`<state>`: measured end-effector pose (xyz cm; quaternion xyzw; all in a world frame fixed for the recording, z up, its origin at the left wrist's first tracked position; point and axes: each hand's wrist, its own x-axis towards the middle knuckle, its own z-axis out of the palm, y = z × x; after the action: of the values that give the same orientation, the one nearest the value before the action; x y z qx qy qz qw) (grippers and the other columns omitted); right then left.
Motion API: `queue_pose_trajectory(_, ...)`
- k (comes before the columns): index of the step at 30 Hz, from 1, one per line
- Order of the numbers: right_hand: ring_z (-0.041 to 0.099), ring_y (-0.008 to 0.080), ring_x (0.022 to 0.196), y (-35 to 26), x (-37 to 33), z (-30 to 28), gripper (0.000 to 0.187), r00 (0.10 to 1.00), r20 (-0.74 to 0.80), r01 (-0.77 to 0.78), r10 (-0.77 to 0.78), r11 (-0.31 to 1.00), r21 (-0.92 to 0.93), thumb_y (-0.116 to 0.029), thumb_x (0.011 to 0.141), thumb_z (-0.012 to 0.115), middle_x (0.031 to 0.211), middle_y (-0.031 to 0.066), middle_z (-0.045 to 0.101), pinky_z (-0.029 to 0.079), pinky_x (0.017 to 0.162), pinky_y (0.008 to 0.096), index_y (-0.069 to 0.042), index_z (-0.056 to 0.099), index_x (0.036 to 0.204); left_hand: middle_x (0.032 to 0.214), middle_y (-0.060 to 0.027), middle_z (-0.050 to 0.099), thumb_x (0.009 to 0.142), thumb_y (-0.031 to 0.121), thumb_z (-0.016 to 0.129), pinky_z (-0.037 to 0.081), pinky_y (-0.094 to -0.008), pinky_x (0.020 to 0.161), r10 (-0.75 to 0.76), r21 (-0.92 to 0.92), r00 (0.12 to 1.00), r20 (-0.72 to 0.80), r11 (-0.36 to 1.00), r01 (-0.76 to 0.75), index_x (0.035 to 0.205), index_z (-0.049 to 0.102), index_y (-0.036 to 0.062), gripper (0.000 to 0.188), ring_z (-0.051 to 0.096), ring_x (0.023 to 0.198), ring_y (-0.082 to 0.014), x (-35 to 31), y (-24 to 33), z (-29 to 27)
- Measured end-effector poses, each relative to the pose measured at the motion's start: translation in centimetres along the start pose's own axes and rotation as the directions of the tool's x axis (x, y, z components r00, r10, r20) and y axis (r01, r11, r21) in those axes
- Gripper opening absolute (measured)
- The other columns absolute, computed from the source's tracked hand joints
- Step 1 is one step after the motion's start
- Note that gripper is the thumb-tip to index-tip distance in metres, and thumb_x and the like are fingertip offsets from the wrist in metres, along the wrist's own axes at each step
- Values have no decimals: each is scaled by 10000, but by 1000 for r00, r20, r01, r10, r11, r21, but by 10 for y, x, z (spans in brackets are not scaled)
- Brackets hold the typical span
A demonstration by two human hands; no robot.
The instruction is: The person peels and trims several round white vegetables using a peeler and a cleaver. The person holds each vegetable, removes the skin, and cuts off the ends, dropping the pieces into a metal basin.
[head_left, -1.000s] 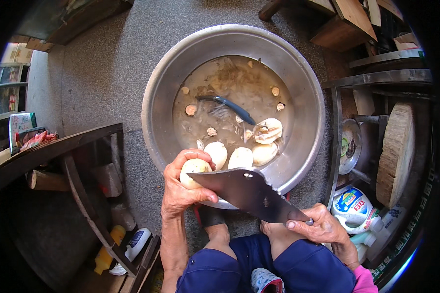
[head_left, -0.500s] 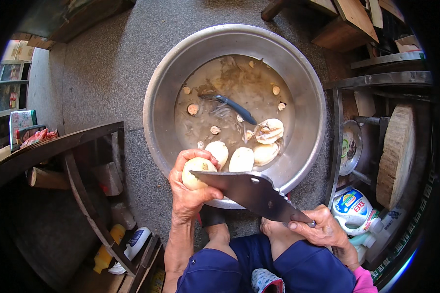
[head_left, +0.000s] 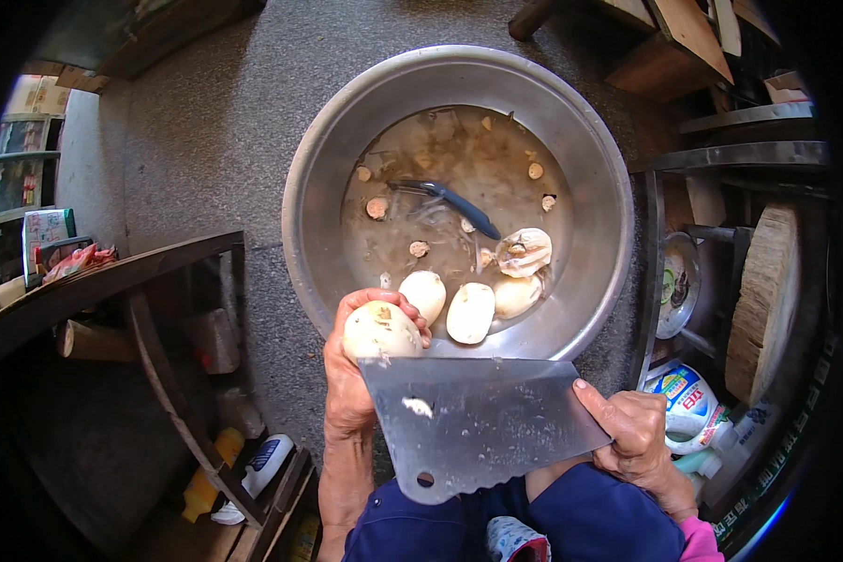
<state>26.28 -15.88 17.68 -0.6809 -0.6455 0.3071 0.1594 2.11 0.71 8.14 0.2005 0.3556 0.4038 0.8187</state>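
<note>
My left hand wraps round a pale, peeled piece of what looks like lotus root, held at the basin's near rim. A brownish patch shows on its top. My right hand grips a wide dark cleaver, its index finger along the blade; the handle is hidden in the hand. The blade lies broadside to view over my knees, its far left corner against the root, with a pale scrap stuck to it. A large metal basin holds murky water, more peeled pieces and a dark-blue-handled peeler.
Small round cut-off bits float in the basin. A dark wooden frame stands at left, with bottles below. On the right are a metal rack, a thick round chopping block and a detergent jug.
The cleaver has turned from a slanted, nearly edge-on view to broadside, its blade swinging down toward my knees. The root piece has tipped slightly in my left hand, which still holds it.
</note>
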Motion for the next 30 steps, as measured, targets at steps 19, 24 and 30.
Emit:
queue_pose_trajectory(19, 591, 246, 518, 6, -2, 12, 558, 985, -128, -106, 117, 990, 93, -6, 667, 715, 626, 90, 582, 468, 501, 337, 14, 664, 1222, 1105, -130, 587, 640, 200, 897, 539, -372, 849, -24, 52, 1000, -9, 998, 25, 1243, 471, 33, 757, 629, 997, -239, -1, 11, 1)
queue_pose_trajectory(24, 641, 130, 632, -7, 1, 2, 225, 862, 177, -495, 475, 710, 501, -40, 901, 687, 752, 127, 692, 487, 569, 279, 41, 688, 1111, 1119, -159, 565, 756, 364, 833, 543, -413, 825, -37, -50, 997, 70, 998, 41, 1222, 466, 85, 656, 607, 1065, -307, 5, 2, -23)
queue_pose_trajectory(30, 620, 75, 622, -4, 0, 0, 253, 865, 283, -502, 414, 696, 514, -50, 895, 705, 761, 138, 702, 476, 554, 247, 29, 691, 1136, 1288, -215, 544, 789, 304, 836, 558, -444, 765, -36, 11, 996, 80, 999, 35, 1347, 434, 62, 729, 596, 1104, -300, 6, 3, -19)
